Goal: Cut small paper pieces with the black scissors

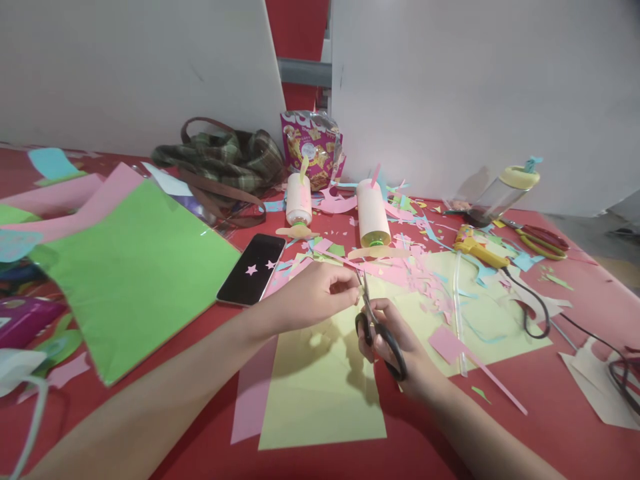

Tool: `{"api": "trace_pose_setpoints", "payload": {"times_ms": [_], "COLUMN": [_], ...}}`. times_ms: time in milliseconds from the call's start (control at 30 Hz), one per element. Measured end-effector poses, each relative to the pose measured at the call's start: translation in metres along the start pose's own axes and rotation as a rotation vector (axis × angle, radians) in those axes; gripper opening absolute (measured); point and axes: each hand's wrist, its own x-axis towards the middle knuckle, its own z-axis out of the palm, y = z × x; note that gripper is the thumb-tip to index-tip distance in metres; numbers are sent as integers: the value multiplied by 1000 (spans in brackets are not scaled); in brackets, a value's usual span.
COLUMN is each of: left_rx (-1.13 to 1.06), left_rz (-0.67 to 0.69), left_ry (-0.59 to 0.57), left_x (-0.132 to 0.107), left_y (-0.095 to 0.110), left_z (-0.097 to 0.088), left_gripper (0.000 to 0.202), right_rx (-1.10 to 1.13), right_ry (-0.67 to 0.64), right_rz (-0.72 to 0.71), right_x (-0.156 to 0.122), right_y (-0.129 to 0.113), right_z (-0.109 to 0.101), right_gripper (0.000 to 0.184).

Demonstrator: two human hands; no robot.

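My right hand (393, 337) grips black-handled scissors (369, 313), their blades pointing away from me and parted a little. At the blades, my left hand (320, 293) pinches a small pale piece (360, 295), apparently yellow paper; most of it is hidden by the fingers. Under both hands lies a pale yellow sheet (320, 407), with a pink sheet (253, 407) showing along its left side. Just beyond stand two paper-covered cylinders, a smaller one (299, 199) and a larger one (371, 212), each with a strip at its top and a flat tan piece at its base.
A phone (245, 280) with pink paper stars lies left of my hands. Green sheets (135, 267) cover the left side. Pink and blue scraps (420, 280) spread ahead. To the right are a yellow glue gun (477, 248), pliers (540, 241) and a clear bottle (500, 197).
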Motion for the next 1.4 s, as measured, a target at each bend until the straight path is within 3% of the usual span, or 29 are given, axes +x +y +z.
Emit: {"api": "trace_pose_setpoints", "payload": {"times_ms": [433, 700, 1033, 1400], "left_rx": [-16, -63, -74, -69], "left_rz": [-66, -68, 10, -24], "left_ry": [-82, -125, -306, -315], "left_x": [0, 0, -1, -2], "left_y": [-1, -5, -5, -4], "left_z": [-10, -10, 8, 18], "left_gripper": [17, 18, 17, 14], "right_rx": [80, 107, 136, 102], "right_ry": [11, 88, 280, 284], "right_rz": [42, 36, -63, -67], "right_x": [1, 3, 6, 4], "right_y": [2, 4, 0, 1], "right_z": [1, 1, 1, 0], "right_gripper": [29, 28, 34, 37]}}
